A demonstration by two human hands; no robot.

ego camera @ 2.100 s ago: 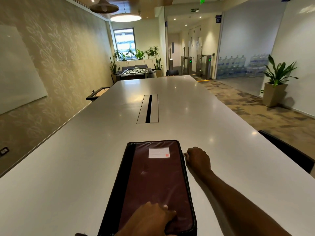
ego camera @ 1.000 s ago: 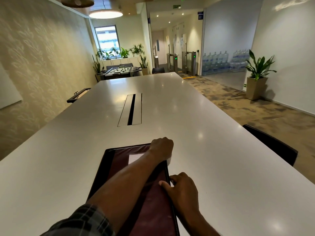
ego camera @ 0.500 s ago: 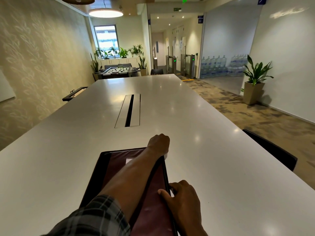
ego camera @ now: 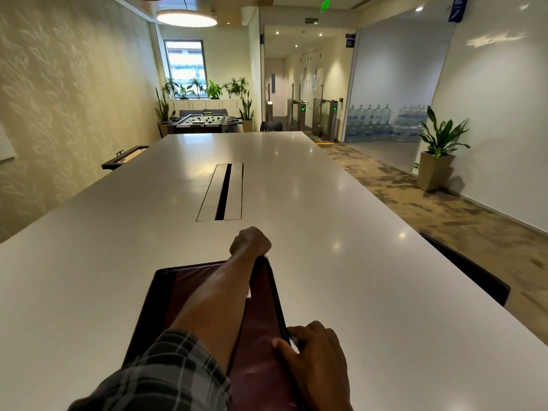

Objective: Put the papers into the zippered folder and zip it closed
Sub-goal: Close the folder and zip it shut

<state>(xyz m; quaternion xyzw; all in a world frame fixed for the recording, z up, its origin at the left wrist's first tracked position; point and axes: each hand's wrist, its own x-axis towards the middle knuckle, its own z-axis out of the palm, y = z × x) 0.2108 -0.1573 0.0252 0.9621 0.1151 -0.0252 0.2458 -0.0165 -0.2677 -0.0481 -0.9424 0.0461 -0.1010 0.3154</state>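
A maroon zippered folder (ego camera: 261, 318) with a black border lies flat on the white table (ego camera: 370, 262), its lid down. My left hand (ego camera: 250, 241) reaches across it, fingers curled over the far right corner. My right hand (ego camera: 315, 348) sits at the near part of the folder's right edge. Its thumb is on the cover and its fingers pinch at the zipper track (ego camera: 278, 304). The pull itself is hidden under the fingers. No papers are in sight.
A long cable slot (ego camera: 222, 192) runs down the table's middle beyond the folder. A dark chair back (ego camera: 468, 271) stands at the right table edge. A potted plant (ego camera: 439, 152) stands by the right wall, and a foosball table (ego camera: 204, 121) past the far end.
My left hand left the folder's near edge and now grips its far right corner. My right hand slid from that corner toward me along the right edge.
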